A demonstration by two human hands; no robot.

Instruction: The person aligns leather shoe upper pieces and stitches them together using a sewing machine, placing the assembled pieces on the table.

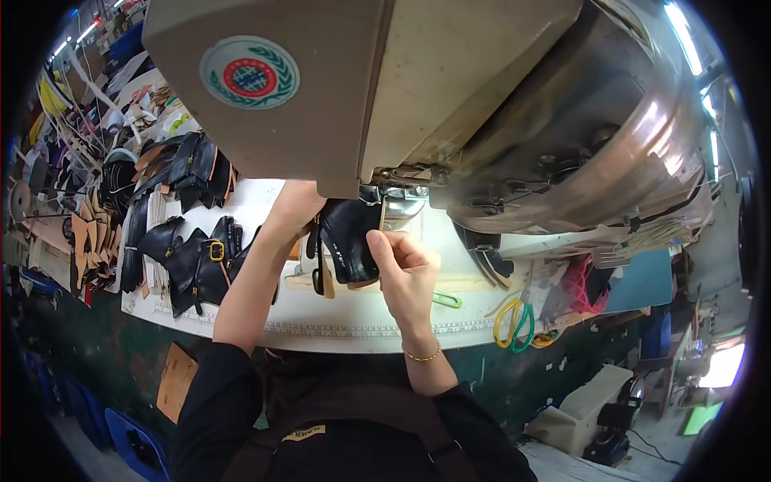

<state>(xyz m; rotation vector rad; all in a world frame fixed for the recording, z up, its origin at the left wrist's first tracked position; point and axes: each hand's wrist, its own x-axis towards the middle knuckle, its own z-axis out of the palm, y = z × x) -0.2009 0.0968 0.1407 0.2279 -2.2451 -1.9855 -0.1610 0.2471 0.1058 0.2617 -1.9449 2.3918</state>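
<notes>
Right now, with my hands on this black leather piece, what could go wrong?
Your right hand pinches the black leather piece near the sewing machine's stitching point, so fingertips might stray too close. Your left hand's fingers are mostly hidden, so a slip there could go unnoticed. The green-handled scissors by the table's edge might get knocked off.

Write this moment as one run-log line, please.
left hand: at black leather piece, fingers hidden | right hand: pinching its right edge | sewing machine: over its far edge | scissors: table's right side
</notes>
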